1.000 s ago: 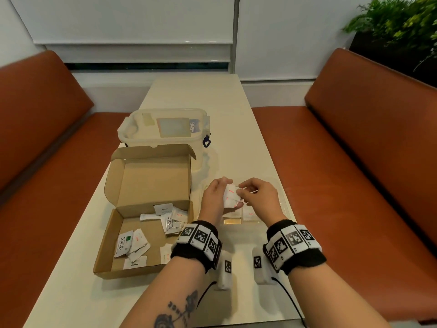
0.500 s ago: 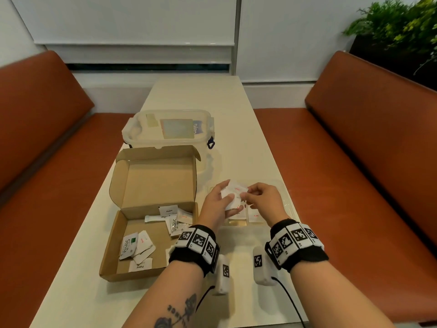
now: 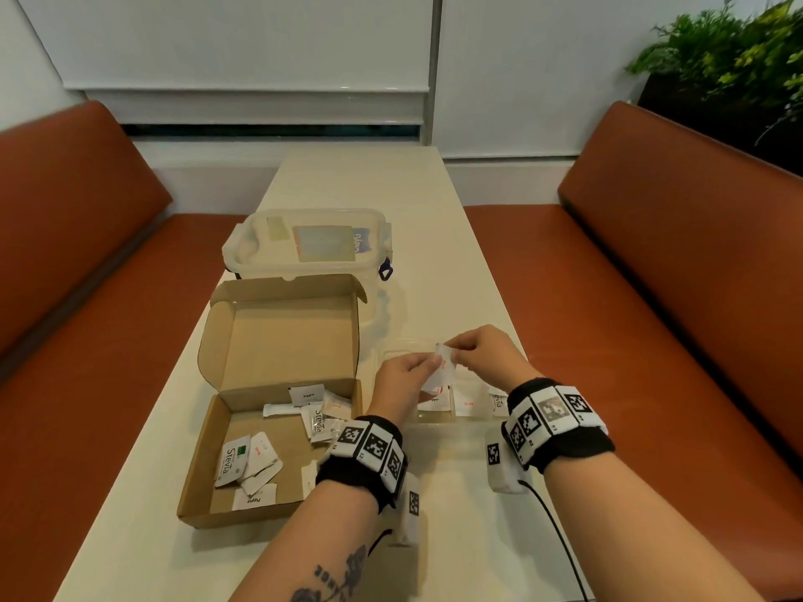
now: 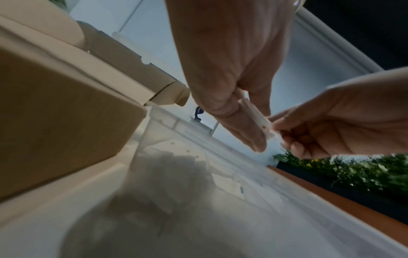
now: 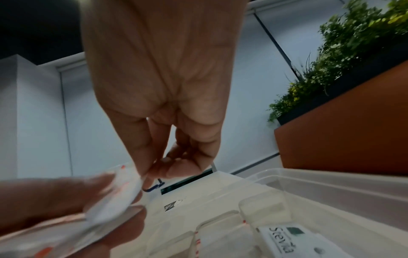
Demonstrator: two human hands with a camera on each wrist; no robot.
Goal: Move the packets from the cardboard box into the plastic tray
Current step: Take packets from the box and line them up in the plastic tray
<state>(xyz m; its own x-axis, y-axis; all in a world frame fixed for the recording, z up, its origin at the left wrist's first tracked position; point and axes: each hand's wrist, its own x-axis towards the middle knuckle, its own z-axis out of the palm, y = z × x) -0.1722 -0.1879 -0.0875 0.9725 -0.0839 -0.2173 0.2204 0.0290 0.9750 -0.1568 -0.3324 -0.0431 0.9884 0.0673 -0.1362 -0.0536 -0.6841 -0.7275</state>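
Note:
The open cardboard box (image 3: 243,432) lies at the left of the table with several white packets (image 3: 247,462) scattered in it. Right of it sits the clear plastic tray (image 3: 391,354), with a few packets (image 3: 467,401) and a Stevia packet (image 5: 284,240) in its compartments. Above the tray my left hand (image 3: 428,362) holds a small bunch of white packets with red print (image 3: 444,369). My right hand (image 3: 452,347) pinches the top edge of one packet of that bunch (image 4: 263,124). The bunch of packets (image 5: 117,197) hides part of the tray.
A lidded clear storage container (image 3: 304,245) stands just behind the box's raised flap (image 3: 282,328). Orange benches (image 3: 652,319) flank the narrow table, with a plant (image 3: 730,58) at the back right. A black cable (image 3: 560,540) trails from my right wrist over the table's near edge.
Both hands have shifted a little to the right over the tray. The right hand's pinch has drawn one packet upright out of the bunch in the left hand.

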